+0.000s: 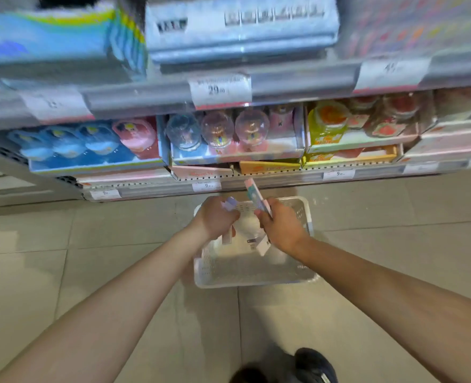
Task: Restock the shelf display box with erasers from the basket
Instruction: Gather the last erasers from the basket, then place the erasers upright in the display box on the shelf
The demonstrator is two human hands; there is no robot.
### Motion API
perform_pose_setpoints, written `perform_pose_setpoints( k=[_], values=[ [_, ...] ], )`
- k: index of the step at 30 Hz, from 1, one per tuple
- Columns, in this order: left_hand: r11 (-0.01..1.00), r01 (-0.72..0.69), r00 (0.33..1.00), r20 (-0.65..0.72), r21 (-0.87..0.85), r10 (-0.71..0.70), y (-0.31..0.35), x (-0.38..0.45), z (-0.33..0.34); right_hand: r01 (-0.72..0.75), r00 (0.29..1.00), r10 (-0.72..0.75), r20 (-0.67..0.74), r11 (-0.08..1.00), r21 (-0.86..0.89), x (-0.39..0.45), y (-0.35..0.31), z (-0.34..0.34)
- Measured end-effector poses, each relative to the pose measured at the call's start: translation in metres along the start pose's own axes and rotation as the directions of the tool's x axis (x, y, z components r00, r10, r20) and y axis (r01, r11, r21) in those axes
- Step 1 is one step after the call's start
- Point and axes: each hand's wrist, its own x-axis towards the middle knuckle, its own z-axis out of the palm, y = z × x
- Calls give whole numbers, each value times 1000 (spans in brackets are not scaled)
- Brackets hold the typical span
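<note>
A white perforated basket (pixel 252 275) stands on the tiled floor below the shelf. Both of my hands are over its far half. My right hand (pixel 281 226) grips a stack of long pastel eraser packs (pixel 255 196) that sticks up toward the shelf, and a white pack (pixel 262 244) hangs below the same hand. My left hand (pixel 217 218) holds a small pale blue eraser pack (pixel 230 203) at its fingertips. On the bottom shelf, straight ahead, sit a pink display box (pixel 201 171) and an orange one (pixel 267 167); their insides are hidden.
The shelf above holds blue and pink character items (pixel 90 142), clear globes (pixel 217 129) and yellow boxes (pixel 328 125). Price tags (pixel 206 186) line the shelf edges. My dark shoe (pixel 314 364) is on the floor near the basket's front. The picture is blurred.
</note>
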Motion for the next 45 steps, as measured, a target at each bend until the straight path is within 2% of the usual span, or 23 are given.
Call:
perform_pose_setpoints(
  k=[7,12,18,25,29,31,35,37,42,45],
  values=[
    [983,-133,989,48,-124,140,113,-127,-81,25,999,-23,-30,997,72,-95,-123,-75],
    [966,-176,980,56,-190,190,206,-230,-155,140,990,-136,-39,983,116,-176,-227,-135],
    [912,-263,964,-57,-314,258,287,-324,-238,282,959,-270,-87,940,190,-260,-339,-198],
    [807,-506,862,-160,-305,481,371,-405,-314,475,877,-451,-166,866,155,-328,-449,-261],
    [715,-660,750,-249,-230,612,421,-450,-351,600,796,-572,-197,788,136,-362,-494,-288],
    [682,-696,718,-248,-226,650,441,-471,-364,657,745,-629,-221,750,81,-376,-513,-300],
    [624,-768,640,-230,-144,734,473,-504,-385,701,687,-675,-269,713,1,-401,-541,-325],
    [617,-778,628,-197,-118,753,486,-514,-393,712,673,-692,-260,702,-26,-411,-550,-339],
    [604,-794,606,-151,-67,781,518,-525,-404,755,645,-732,-220,654,39,-416,-563,-381],
    [594,-804,585,-165,9,794,538,-522,-408,770,616,-759,-209,637,-44,-408,-568,-408]
  ],
)
